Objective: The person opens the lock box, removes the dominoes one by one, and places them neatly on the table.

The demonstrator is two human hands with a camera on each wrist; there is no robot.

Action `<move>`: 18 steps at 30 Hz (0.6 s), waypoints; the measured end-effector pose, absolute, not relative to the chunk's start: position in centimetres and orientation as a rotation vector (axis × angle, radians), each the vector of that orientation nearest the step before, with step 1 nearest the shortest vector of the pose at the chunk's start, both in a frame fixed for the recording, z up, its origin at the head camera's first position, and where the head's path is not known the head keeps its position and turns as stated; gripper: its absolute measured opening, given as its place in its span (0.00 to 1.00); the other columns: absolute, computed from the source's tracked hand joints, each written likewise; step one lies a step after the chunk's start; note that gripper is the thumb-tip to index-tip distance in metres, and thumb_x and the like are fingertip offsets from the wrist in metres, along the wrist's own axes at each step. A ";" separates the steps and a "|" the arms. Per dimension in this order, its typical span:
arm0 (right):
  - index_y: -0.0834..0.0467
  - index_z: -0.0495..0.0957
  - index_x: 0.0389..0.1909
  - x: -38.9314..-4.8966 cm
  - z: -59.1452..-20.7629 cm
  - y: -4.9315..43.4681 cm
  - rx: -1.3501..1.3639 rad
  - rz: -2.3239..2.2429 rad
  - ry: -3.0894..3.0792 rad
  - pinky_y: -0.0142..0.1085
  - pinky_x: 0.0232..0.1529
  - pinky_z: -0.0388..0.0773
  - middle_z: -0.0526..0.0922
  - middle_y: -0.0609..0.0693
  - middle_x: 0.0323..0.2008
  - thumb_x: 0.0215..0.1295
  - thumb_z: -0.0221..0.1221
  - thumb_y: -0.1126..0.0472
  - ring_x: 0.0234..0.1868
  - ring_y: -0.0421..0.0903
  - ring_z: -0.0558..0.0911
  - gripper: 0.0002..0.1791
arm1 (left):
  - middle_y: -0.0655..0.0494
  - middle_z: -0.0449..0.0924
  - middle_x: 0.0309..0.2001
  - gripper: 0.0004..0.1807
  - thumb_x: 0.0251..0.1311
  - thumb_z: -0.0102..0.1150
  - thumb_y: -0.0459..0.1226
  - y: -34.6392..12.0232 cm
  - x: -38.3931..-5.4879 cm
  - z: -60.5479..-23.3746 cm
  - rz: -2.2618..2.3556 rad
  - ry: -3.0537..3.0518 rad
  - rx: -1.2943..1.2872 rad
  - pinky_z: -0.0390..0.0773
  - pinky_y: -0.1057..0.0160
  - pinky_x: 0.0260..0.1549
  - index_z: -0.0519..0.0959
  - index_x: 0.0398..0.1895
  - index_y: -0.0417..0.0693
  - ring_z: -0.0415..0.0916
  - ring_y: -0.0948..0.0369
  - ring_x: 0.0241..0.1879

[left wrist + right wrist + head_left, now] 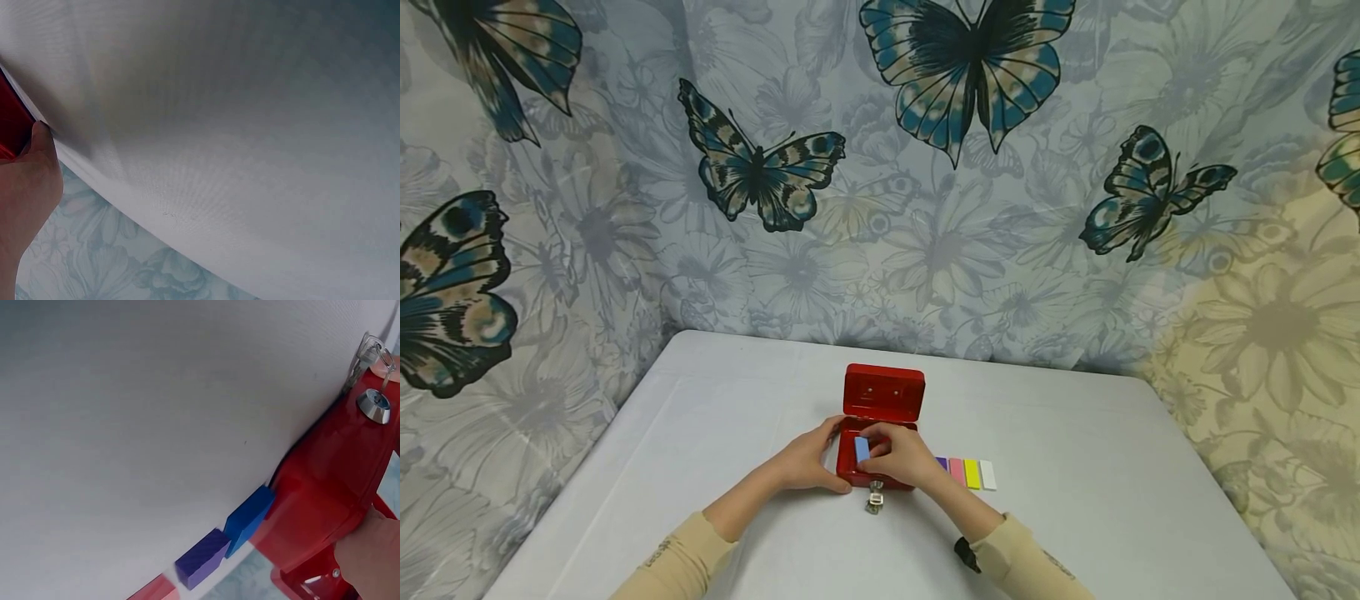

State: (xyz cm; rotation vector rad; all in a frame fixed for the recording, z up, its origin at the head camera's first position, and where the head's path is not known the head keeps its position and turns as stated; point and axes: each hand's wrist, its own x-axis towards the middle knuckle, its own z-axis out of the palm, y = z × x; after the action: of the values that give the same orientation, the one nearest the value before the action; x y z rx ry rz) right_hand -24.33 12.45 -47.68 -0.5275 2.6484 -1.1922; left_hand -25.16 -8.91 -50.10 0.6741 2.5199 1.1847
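A small red cash box (883, 479) sits on the table with its lid (883, 392) raised at the back. My left hand (808, 458) steadies the box's left side, thumb at the front corner and fingers toward the back. Over the open box, my right hand (906, 454) pinches a light blue block (861, 450) between thumb and fingers. The block stands upright inside the rim in the head view; its lower end is hidden. Keys (378, 353) hang from the lock (375, 406) on the box's front.
Right of the box lies a row of flat blocks: blue (250, 519), purple (203, 557), pink (957, 471), yellow (972, 474) and white (988, 475). A small black object (967, 554) lies by the right sleeve. A butterfly-patterned cloth (940, 258) hangs behind the white table (1060, 467).
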 end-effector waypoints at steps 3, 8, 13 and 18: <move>0.61 0.79 0.52 -24.2 -47.8 12.8 -0.491 -1.209 2.639 0.44 0.43 0.83 0.83 0.48 0.34 0.54 0.72 0.59 0.34 0.44 0.82 0.24 | 0.45 0.64 0.69 0.56 0.41 0.78 0.46 -8.8 -25.1 -50.0 1.182 2.520 0.676 0.68 0.48 0.62 0.55 0.73 0.42 0.65 0.48 0.66; 0.59 0.79 0.53 -23.9 -47.8 13.5 -0.449 -1.264 2.619 0.43 0.43 0.83 0.83 0.46 0.31 0.54 0.71 0.57 0.33 0.42 0.81 0.25 | 0.45 0.64 0.69 0.56 0.41 0.78 0.46 -8.8 -25.0 -49.9 1.185 2.517 0.659 0.68 0.46 0.63 0.55 0.73 0.43 0.64 0.47 0.67; 0.57 0.79 0.53 -23.6 -47.6 14.0 -0.403 -1.327 2.586 0.39 0.41 0.82 0.83 0.45 0.31 0.55 0.71 0.56 0.34 0.41 0.81 0.24 | 0.45 0.63 0.69 0.56 0.41 0.78 0.45 -8.7 -24.9 -49.8 1.184 2.519 0.649 0.67 0.46 0.63 0.55 0.73 0.43 0.64 0.47 0.67; 0.56 0.79 0.53 -23.4 -47.3 14.3 -0.355 -1.405 2.551 0.36 0.41 0.81 0.83 0.46 0.32 0.55 0.70 0.56 0.36 0.42 0.81 0.24 | 0.45 0.63 0.69 0.57 0.41 0.78 0.46 -8.7 -24.9 -49.8 1.164 2.521 0.638 0.67 0.46 0.63 0.55 0.73 0.43 0.64 0.47 0.67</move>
State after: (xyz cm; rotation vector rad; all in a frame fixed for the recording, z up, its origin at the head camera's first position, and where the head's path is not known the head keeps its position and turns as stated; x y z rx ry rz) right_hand -23.37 14.32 -47.35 -0.3551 2.5513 -1.4047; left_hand -24.92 -8.65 -49.81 0.6378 2.5211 1.1642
